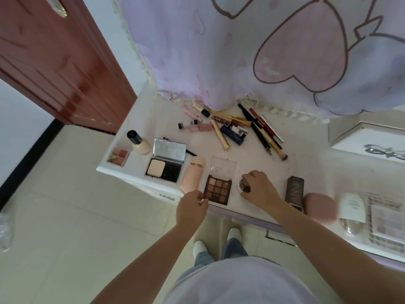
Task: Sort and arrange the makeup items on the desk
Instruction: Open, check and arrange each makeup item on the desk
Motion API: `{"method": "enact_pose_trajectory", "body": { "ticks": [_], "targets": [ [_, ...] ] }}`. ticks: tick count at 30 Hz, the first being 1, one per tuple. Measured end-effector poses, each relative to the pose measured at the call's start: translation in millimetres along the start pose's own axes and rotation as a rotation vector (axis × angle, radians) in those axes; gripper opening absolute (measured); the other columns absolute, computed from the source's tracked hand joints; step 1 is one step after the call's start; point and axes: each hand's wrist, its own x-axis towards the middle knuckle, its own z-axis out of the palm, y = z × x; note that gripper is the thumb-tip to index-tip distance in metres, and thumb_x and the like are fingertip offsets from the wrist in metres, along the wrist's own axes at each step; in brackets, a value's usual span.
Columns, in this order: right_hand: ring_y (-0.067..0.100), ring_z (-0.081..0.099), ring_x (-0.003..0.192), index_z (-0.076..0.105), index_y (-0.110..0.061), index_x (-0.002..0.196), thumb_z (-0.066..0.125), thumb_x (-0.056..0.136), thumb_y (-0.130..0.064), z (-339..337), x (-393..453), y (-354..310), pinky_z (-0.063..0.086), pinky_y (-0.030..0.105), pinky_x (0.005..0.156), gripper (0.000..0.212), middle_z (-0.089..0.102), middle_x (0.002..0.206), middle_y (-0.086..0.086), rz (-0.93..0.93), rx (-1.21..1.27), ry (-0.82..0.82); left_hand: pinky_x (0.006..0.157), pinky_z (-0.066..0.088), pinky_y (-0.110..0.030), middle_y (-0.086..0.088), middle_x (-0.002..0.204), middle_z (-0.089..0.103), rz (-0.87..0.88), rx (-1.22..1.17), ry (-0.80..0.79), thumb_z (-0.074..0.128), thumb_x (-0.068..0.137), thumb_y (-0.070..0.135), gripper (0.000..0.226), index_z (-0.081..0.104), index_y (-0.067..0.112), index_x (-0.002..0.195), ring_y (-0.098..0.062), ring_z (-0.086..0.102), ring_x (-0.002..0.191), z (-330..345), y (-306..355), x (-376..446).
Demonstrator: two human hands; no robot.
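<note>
My left hand (192,207) pinches the near left corner of an open brown eyeshadow palette (218,189) lying at the front edge of the white desk (306,159). Just right of it, my right hand (258,189) grips a small round compact (243,185) with a dark lid. Left of the palette lie a peach tube (192,174), an open powder compact with a mirror (165,160), a foundation bottle (139,142) and a small blush quad (118,155). A loose heap of pencils, brushes and lipsticks (236,128) sits at the back.
Right of my right hand stand a grey box (294,189), a pink case (320,208), a white tube (351,207) and a clear organiser (385,220). A white box (368,137) sits back right. A purple curtain (241,51) hangs behind the desk; a red door (54,62) is left.
</note>
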Motion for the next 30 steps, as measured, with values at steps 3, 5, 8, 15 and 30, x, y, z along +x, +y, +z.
{"method": "enact_pose_trajectory", "body": {
  "ticks": [3,5,8,15,30],
  "targets": [
    [0.025,0.05,0.11,0.05,-0.008,0.125,0.064,0.081,-0.029,-7,-1,1,0.039,0.027,0.09,0.051,0.054,0.118,0.011,0.092,0.173,0.041,0.08,0.042,-0.018,-0.005,0.11,0.066,0.058,-0.023,-0.01,0.052,0.092,0.02,0.024,0.06,0.008,0.111,-0.016,0.062,0.096,-5,7,2],
    [0.021,0.056,0.096,0.05,-0.009,0.126,0.067,0.081,-0.025,-21,-3,2,0.043,0.023,0.077,0.051,0.059,0.105,0.009,0.228,0.525,0.05,0.081,0.043,-0.018,-0.005,0.111,0.065,0.078,-0.054,0.008,0.052,0.092,0.02,0.025,0.059,0.008,0.113,-0.015,0.062,0.096,-10,14,6],
    [0.015,0.056,0.071,0.05,-0.007,0.126,0.063,0.086,-0.017,-47,-9,-1,0.049,0.021,0.063,0.044,0.059,0.082,0.005,0.324,1.144,-0.03,0.086,0.041,-0.018,-0.002,0.113,0.063,0.127,-0.067,0.114,0.05,0.093,0.025,0.031,0.056,0.011,0.12,-0.012,0.058,0.1,-22,31,17],
    [0.019,0.056,0.069,0.06,-0.005,0.095,0.038,0.098,-0.019,-103,-27,-34,0.049,0.026,0.061,0.027,0.062,0.08,0.011,0.132,1.606,-0.2,0.088,0.049,-0.024,-0.006,0.12,0.058,0.727,-0.113,0.182,0.033,0.091,0.045,0.055,0.051,0.008,0.127,-0.014,0.055,0.106,-46,82,25],
    [0.015,0.043,0.053,0.053,-0.009,0.084,0.022,0.101,-0.039,-82,-43,-73,0.033,0.024,0.048,0.047,0.051,0.064,0.008,0.28,1.538,-0.288,0.048,0.029,-0.011,0.004,0.065,0.053,0.998,0.278,0.385,0.032,0.089,0.029,0.021,0.048,0.018,0.08,-0.009,0.049,0.052,-44,66,23]
  ]
}}
